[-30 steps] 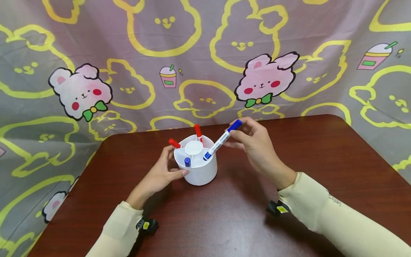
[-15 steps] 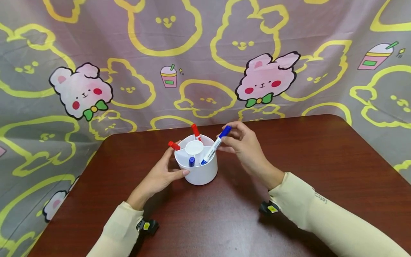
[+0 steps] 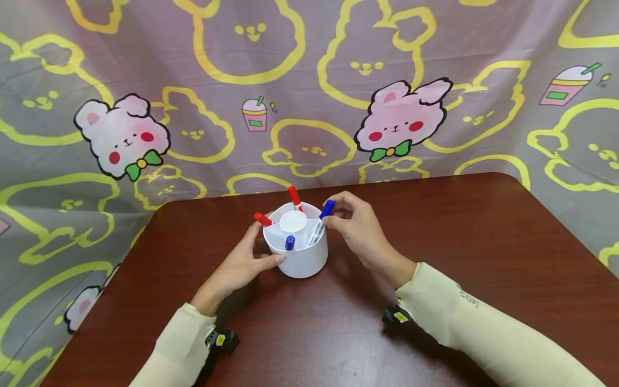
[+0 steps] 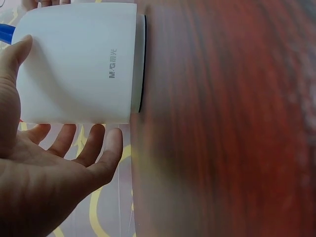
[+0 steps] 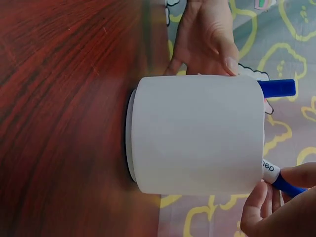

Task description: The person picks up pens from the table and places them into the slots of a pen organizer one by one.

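A white round pen holder (image 3: 301, 259) stands on the brown table (image 3: 450, 242). My left hand (image 3: 258, 246) holds it, thumb on the front wall and fingers round its left side; the left wrist view shows the thumb (image 4: 17, 54) lying on the holder (image 4: 79, 64). My right hand (image 3: 331, 213) pinches the cap end of a blue marker (image 3: 325, 213) that stands tilted in the right compartment; the right wrist view shows its barrel (image 5: 272, 174) at the rim. Another blue marker (image 3: 289, 242) sits in the front compartment. Two red markers (image 3: 263, 219) (image 3: 294, 196) lean at the back left.
A cartoon-print cloth (image 3: 309, 97) hangs behind the table and drapes down its left side. The table's rounded far corners lie at left and right. A small camera (image 3: 220, 339) is strapped under my left wrist, another (image 3: 397, 316) under my right.
My right hand has moved left and down, lowering the blue marker from a slant above the holder into its right compartment. The left hand and the holder have stayed put.
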`<act>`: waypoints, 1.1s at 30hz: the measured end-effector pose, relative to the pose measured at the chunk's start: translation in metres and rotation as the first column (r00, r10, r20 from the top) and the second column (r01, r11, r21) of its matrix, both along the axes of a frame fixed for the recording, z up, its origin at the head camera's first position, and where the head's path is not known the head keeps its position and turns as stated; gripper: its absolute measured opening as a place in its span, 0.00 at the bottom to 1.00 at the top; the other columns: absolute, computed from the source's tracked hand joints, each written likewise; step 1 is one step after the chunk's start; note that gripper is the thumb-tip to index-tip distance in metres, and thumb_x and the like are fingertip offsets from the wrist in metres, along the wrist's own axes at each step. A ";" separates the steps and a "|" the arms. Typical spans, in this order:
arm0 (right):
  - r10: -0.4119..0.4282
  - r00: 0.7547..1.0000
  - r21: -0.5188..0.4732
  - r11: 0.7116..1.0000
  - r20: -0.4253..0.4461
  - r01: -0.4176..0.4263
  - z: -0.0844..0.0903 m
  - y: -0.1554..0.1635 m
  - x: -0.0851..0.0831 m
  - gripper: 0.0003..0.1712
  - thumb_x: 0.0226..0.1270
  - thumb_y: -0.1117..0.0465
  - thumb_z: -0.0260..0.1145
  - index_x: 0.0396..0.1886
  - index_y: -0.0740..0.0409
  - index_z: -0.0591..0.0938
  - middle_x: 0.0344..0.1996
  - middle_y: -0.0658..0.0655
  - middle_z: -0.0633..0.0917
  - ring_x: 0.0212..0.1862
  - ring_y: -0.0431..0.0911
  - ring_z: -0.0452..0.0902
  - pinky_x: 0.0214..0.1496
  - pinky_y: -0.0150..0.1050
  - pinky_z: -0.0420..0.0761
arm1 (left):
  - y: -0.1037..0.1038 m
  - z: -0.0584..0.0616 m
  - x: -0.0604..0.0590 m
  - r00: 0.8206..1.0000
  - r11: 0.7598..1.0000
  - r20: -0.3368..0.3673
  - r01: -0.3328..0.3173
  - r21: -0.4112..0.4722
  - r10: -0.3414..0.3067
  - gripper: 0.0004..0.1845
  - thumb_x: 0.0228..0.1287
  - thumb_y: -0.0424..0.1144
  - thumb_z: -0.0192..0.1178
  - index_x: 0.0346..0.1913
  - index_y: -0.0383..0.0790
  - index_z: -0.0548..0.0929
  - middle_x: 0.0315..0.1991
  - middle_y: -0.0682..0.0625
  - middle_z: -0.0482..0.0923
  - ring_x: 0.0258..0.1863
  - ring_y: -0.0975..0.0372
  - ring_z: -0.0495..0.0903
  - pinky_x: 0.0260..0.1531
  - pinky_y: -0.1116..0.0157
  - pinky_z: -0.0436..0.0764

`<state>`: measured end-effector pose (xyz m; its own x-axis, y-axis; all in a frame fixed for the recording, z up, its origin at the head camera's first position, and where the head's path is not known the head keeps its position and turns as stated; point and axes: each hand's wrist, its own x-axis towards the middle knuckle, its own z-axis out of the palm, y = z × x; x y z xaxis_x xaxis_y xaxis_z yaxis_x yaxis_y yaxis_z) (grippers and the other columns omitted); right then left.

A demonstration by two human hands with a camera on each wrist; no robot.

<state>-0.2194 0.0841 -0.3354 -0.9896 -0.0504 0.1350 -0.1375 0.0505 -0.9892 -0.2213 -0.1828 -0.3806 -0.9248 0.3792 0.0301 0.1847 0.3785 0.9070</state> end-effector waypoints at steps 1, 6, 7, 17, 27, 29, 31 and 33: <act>-0.005 1.000 0.022 1.000 0.001 0.005 0.000 -0.001 0.000 0.15 0.66 0.75 0.70 0.51 0.66 0.82 0.40 0.61 0.86 0.41 0.47 0.78 0.43 0.31 0.82 | 0.000 0.000 0.000 1.000 1.000 0.000 -0.001 0.000 0.001 0.49 0.65 0.36 0.73 0.82 0.54 0.55 0.74 0.39 0.65 0.64 0.42 0.75 0.61 0.49 0.83; -0.017 1.000 0.066 0.998 0.008 0.016 -0.002 -0.004 0.001 0.14 0.65 0.76 0.70 0.50 0.68 0.83 0.37 0.59 0.84 0.40 0.47 0.76 0.37 0.31 0.76 | 0.000 0.000 0.001 1.000 1.000 0.002 -0.001 -0.006 0.001 0.49 0.66 0.37 0.73 0.82 0.54 0.55 0.73 0.40 0.66 0.65 0.42 0.75 0.61 0.50 0.83; -0.017 1.000 0.070 0.997 0.011 0.017 -0.003 -0.005 0.001 0.13 0.65 0.76 0.70 0.49 0.68 0.83 0.36 0.58 0.83 0.39 0.47 0.76 0.36 0.31 0.75 | 0.000 0.001 0.001 1.000 1.000 0.002 -0.002 -0.011 0.002 0.49 0.66 0.37 0.73 0.82 0.54 0.55 0.73 0.40 0.66 0.65 0.42 0.75 0.61 0.49 0.83; -0.029 0.999 0.066 0.997 0.028 0.027 -0.004 -0.007 0.002 0.11 0.66 0.76 0.70 0.47 0.67 0.83 0.35 0.55 0.78 0.37 0.46 0.73 0.32 0.32 0.74 | 0.001 0.000 0.002 1.000 1.000 0.000 -0.005 -0.012 0.005 0.49 0.66 0.38 0.73 0.82 0.54 0.54 0.74 0.40 0.65 0.65 0.42 0.75 0.61 0.49 0.83; -0.042 0.998 0.053 0.998 0.049 0.040 -0.009 0.005 0.002 0.10 0.67 0.73 0.69 0.47 0.68 0.82 0.35 0.53 0.80 0.36 0.45 0.76 0.34 0.31 0.78 | 0.002 0.001 0.004 1.000 1.000 0.007 -0.006 -0.020 0.006 0.49 0.67 0.37 0.72 0.83 0.54 0.53 0.74 0.40 0.64 0.67 0.42 0.74 0.63 0.49 0.81; -0.045 0.998 0.059 0.997 0.053 0.041 -0.009 0.011 0.002 0.11 0.67 0.72 0.69 0.48 0.68 0.82 0.35 0.53 0.80 0.36 0.45 0.76 0.35 0.31 0.79 | 0.002 0.001 0.005 1.000 1.000 0.000 -0.007 -0.024 0.007 0.49 0.67 0.37 0.72 0.83 0.54 0.53 0.74 0.40 0.64 0.68 0.41 0.73 0.63 0.48 0.81; -0.048 0.997 0.068 0.997 0.058 0.044 -0.008 0.018 0.003 0.11 0.68 0.71 0.69 0.49 0.67 0.82 0.36 0.53 0.80 0.37 0.46 0.77 0.37 0.32 0.79 | 0.001 0.001 0.006 1.000 0.999 -0.006 -0.011 -0.034 0.011 0.49 0.67 0.37 0.72 0.83 0.54 0.53 0.74 0.40 0.64 0.68 0.41 0.73 0.63 0.47 0.81; -0.052 0.997 0.084 0.995 0.060 0.047 -0.008 0.027 0.004 0.11 0.69 0.69 0.68 0.49 0.66 0.82 0.37 0.53 0.80 0.39 0.45 0.78 0.39 0.33 0.81 | 0.001 0.002 0.008 1.000 0.999 -0.013 -0.019 -0.050 0.018 0.50 0.66 0.38 0.73 0.83 0.53 0.53 0.74 0.40 0.64 0.68 0.42 0.73 0.64 0.46 0.80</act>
